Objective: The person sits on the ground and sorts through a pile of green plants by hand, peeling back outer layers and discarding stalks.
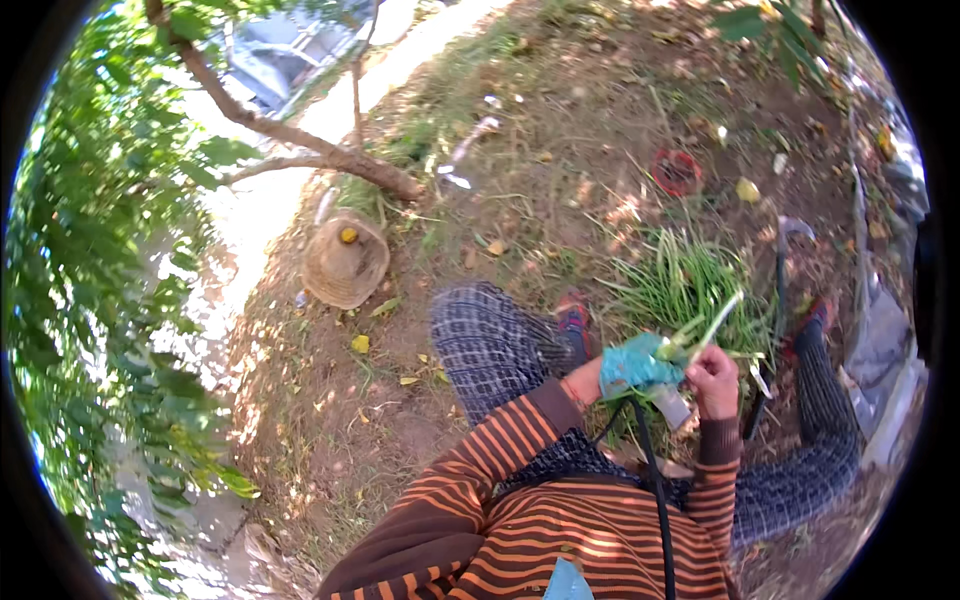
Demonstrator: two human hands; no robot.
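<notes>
My left hand (pixel 637 364), in a teal glove, is closed on the lower part of a few green stalks (pixel 679 341), one with a long pale stem (pixel 718 322). My bare right hand (pixel 712 379) meets it from the right, fingertips pinched on the base of the same stalks; the exact grip is small. Just beyond both hands a heap of long green leafy stalks (pixel 675 281) lies on the ground between my feet. A small pale, flat object (pixel 670 405) shows below the gloved hand, partly hidden. A black strap (pixel 651 457) hangs down in front of my striped sweater.
A sickle (pixel 782 259) lies right of the heap, near my right foot. Farther out is a red ring-shaped thing (pixel 677 172). A straw hat (pixel 346 262) rests at left below a leaning tree trunk (pixel 375 169). Crumpled plastic sheeting (pixel 885 337) lines the right side.
</notes>
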